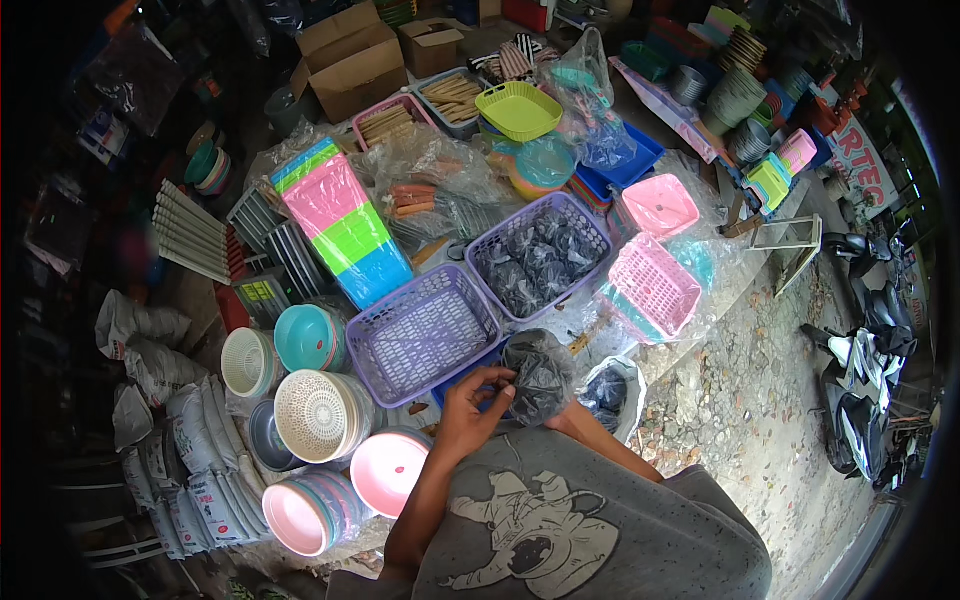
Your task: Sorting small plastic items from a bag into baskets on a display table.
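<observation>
A clear plastic bag with dark contents (538,375) is held close to my chest. My left hand (480,405) pinches the bag's left side between thumb and fingers. Behind and beneath the bag, my right hand (559,421) is mostly hidden, with its wrist showing at the lower right. A purple perforated basket (424,337) stands in front of my left hand with nothing visible in it. Beyond the held bag, another purple basket (540,255) contains several similar dark bags. To the right, an open white sack (622,401) holds more dark material.
Bowls and colanders (315,416) are stacked at the left, near filled sacks (202,465). Wrapped coloured bins (345,225) lie beyond them. Wrapped pink baskets (656,285) stand at the right. A motorcycle (859,405) is parked on the far right ground.
</observation>
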A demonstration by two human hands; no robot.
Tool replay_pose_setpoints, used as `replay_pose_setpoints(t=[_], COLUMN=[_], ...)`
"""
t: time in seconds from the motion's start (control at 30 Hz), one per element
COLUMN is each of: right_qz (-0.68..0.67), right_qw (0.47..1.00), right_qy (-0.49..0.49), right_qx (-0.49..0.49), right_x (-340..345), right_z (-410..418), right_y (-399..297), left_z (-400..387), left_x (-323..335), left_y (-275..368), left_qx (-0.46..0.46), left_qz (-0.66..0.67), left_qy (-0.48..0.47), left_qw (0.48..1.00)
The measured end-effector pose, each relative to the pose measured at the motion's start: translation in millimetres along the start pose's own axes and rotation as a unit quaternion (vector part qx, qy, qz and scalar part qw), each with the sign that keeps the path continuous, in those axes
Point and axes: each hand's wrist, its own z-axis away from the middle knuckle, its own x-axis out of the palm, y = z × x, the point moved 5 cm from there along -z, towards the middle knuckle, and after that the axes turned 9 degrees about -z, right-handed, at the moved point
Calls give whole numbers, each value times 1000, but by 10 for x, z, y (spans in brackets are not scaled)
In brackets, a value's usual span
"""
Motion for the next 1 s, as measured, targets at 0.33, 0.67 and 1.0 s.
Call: replay_pose_setpoints(t=[0.33,0.67,1.0], right_qz=[-122,-115,21], right_qw=[991,993,993], right_qy=[21,18,104], right_qx=[47,-34,-46], right_x=[-183,-180,157], right_z=[-203,-187,-129], right_y=[42,-209,-272], left_z=[-35,25,-93], left_x=[-174,-99,-175], left_y=[94,427,-427], left_qx=[40,183,49], left_qz=[115,-222,157], left_qy=[55,2,119], left_qw=[991,958,979])
